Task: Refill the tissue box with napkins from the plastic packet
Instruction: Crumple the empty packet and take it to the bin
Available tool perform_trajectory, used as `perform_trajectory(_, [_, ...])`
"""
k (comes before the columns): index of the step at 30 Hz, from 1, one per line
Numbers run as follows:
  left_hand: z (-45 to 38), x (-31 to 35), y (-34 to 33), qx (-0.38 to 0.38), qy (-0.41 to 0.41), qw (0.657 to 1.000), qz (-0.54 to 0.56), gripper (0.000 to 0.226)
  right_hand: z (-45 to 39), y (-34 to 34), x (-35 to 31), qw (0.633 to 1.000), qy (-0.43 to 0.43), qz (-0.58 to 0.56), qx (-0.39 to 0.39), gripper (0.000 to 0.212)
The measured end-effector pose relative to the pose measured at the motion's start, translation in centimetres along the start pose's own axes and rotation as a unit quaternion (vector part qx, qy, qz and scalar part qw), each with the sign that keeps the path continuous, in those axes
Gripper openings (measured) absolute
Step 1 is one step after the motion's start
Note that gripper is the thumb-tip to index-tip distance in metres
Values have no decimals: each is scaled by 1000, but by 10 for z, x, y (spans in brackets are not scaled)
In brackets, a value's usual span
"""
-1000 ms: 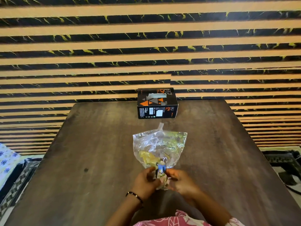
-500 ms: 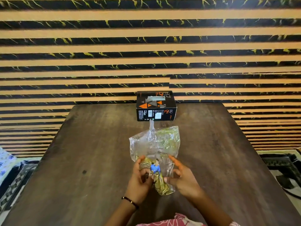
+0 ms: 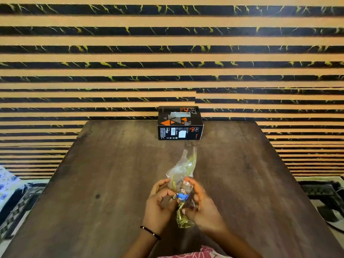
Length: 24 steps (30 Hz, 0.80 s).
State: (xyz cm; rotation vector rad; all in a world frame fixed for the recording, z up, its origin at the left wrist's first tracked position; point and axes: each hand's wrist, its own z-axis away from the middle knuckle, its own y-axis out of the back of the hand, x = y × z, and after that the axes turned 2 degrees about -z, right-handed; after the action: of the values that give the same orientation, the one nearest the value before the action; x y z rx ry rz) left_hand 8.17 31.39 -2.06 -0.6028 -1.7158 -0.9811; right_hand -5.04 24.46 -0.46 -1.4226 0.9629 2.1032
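Observation:
A black tissue box (image 3: 180,123) with orange triangles stands at the far edge of the dark wooden table (image 3: 93,183), its top slot facing up. Nearer to me, a clear plastic packet (image 3: 183,164) with gold print stands narrow, edge-on to me, and crumpled, bunched at a blue clip or tie low down. My left hand (image 3: 160,203) and my right hand (image 3: 200,203) both grip the packet's lower end from either side, fingers around the blue tie. The packet's contents are hard to make out through the plastic.
A wall of orange and black marbled stripes rises directly behind the table. Patterned fabric lies on the floor at the left (image 3: 11,194) and a dark patterned rug at the right (image 3: 323,198). A small dark spot (image 3: 97,196) marks the tabletop.
The packet has been turned from flat and wide to narrow and upright. Both hands have closed in around its lower end at the blue tie. The view has tilted up slightly.

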Motion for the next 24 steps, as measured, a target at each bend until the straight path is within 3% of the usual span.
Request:
perform_trajectory(3, [3,-1,-2,-30,14,995,98,7,1,2,-7,997,41,56,12,89])
perform_trajectory(5, [4,1,-3,-31,26,990,134,8,4,5,-14,994,75,80,30,72])
perform_trajectory(8, [4,5,-5,-26,55,986,156,33,4,6,-14,986,115,96,71,53])
perform_trajectory(12, [4,15,-6,-18,49,993,108,55,3,8,-7,979,141,81,126,60])
perform_trajectory(15, [2,17,-1,-40,9,997,58,47,3,14,-7,984,139,37,106,66])
perform_trajectory(19, [5,18,-3,-65,46,989,125,31,3,15,-8,990,103,-28,93,57])
perform_trajectory(22, [4,17,-2,-51,42,988,142,18,0,16,-8,988,80,-67,112,72])
perform_trajectory(24, [5,18,-1,-61,43,986,148,19,-1,21,-8,993,63,-45,86,78])
